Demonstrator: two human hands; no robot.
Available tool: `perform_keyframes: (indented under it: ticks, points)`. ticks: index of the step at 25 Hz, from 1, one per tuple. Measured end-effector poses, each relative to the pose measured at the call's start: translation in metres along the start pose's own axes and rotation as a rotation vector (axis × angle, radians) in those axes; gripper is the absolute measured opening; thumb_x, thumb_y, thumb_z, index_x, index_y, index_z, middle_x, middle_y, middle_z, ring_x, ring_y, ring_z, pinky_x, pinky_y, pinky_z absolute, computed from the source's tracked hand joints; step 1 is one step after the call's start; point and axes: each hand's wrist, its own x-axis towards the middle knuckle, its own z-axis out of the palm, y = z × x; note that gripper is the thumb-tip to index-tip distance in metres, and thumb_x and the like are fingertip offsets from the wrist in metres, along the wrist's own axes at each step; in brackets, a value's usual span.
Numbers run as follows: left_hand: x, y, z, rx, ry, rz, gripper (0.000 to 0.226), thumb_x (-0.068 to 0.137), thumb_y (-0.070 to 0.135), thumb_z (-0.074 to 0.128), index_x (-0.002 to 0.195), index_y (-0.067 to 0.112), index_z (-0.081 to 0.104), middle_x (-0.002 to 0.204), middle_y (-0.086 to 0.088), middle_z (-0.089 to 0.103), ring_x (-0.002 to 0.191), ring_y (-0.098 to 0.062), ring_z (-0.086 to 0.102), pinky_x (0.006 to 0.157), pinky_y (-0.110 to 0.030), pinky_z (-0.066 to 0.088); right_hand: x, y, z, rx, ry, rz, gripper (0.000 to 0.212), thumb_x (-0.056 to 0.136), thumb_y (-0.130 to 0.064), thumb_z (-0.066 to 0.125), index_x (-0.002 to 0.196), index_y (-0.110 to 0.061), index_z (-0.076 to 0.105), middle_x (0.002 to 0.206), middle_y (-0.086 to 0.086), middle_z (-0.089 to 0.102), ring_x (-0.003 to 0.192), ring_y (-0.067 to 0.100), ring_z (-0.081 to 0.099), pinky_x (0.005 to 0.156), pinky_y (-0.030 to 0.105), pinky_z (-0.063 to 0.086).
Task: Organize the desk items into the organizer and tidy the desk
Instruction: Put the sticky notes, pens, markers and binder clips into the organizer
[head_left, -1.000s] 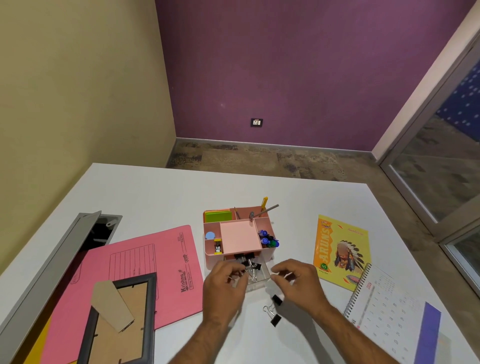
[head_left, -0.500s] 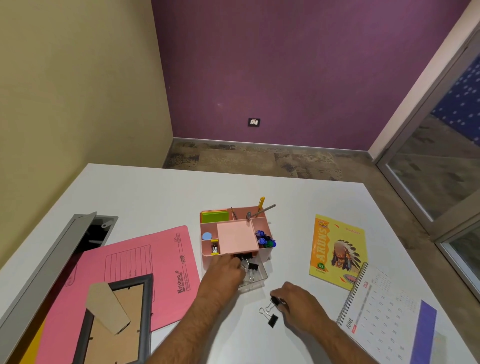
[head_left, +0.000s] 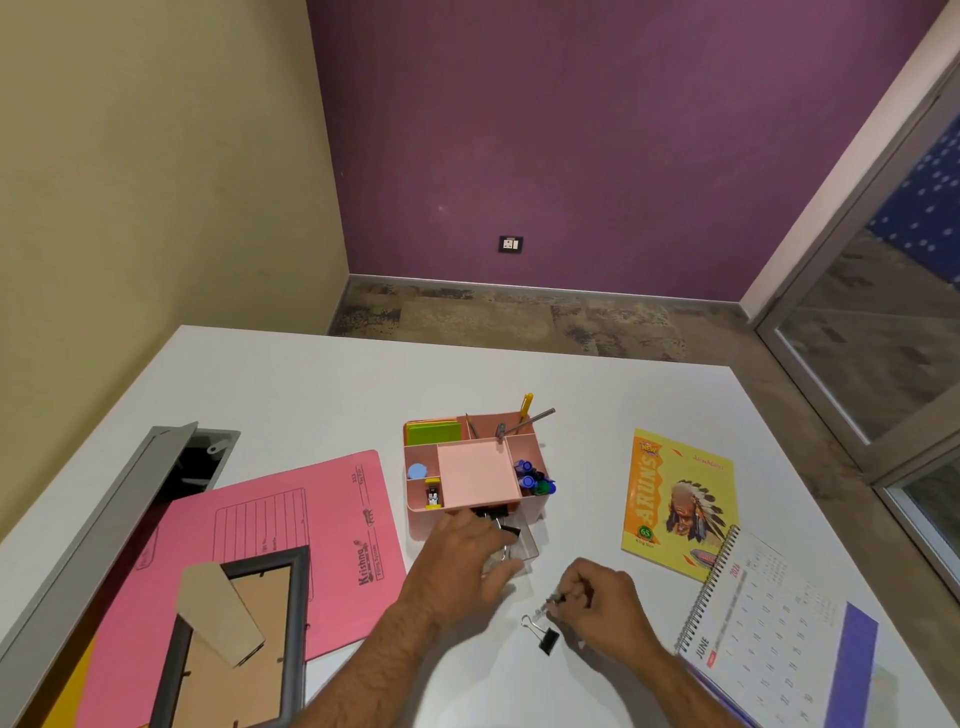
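Black binder clip (head_left: 548, 640) lies by right hand (head_left: 605, 610), fingers pinching another; left hand (head_left: 462, 558) fingers unclear.

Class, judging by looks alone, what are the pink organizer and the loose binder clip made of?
Organizer: probably plastic, with smooth matte walls of even pink. Binder clip: likely metal, with a black painted body and thin shiny wire handles.

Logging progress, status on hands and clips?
Left hand at the organizer drawer. Right hand pinching a binder clip; second clip loose on desk. Nothing blocking.
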Motion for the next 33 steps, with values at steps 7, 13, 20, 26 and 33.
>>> perform_keyframes:
  ticks: [7,13,20,26,33]
  points:
    - [0.001,0.014,0.004,-0.356,0.008,-0.041,0.018,0.084,0.039,0.068,0.092,0.025,0.075,0.087,0.011,0.072,0.080,0.005,0.059,0.074,-0.023,0.053,-0.001,-0.038,0.005,0.484,0.077,0.062,0.023,0.063,0.004,0.086,0.070,-0.006,0.066,0.056,0.006,0.061,0.053,0.017,0.056,0.054,0.032,0.051]
    - [-0.001,0.011,0.002,-0.334,0.116,-0.011,0.013,0.077,0.014,0.076,0.089,0.019,0.077,0.083,0.007,0.074,0.076,0.009,0.059,0.073,-0.008,0.048,-0.009,-0.036,0.008,0.481,0.059,0.095,0.028,0.064,0.000,0.086,0.083,-0.008,0.066,0.058,0.006,0.060,0.055,0.015,0.055,0.057,0.029,0.054]
    - [0.008,-0.009,-0.006,0.086,0.054,0.078,0.029,0.051,0.002,0.086,0.071,0.019,0.073,0.073,0.005,0.067,0.064,-0.013,0.063,0.050,-0.021,0.050,-0.023,0.003,0.010,-0.168,-0.111,0.067,0.033,0.051,-0.045,0.080,0.078,-0.029,0.068,0.073,-0.005,0.065,0.058,0.008,0.057,0.058,0.023,0.047]
    - [0.008,-0.004,-0.005,0.370,-0.237,0.132,0.043,0.022,0.011,0.089,0.058,0.023,0.068,0.060,0.009,0.059,0.053,-0.011,0.057,0.036,-0.020,0.043,-0.019,-0.005,0.015,-0.269,-0.115,0.116,0.021,0.056,-0.039,0.071,0.073,-0.027,0.069,0.070,-0.005,0.067,0.066,0.009,0.060,0.060,0.021,0.046]
    - [0.008,-0.010,-0.003,0.273,-0.233,0.137,0.021,0.059,0.018,0.082,0.075,0.024,0.071,0.068,0.007,0.070,0.066,-0.013,0.058,0.061,-0.025,0.045,-0.027,-0.010,0.021,-0.019,-0.011,0.127,0.020,0.052,-0.011,0.074,0.067,-0.022,0.065,0.059,-0.005,0.064,0.050,0.006,0.053,0.052,0.023,0.043]
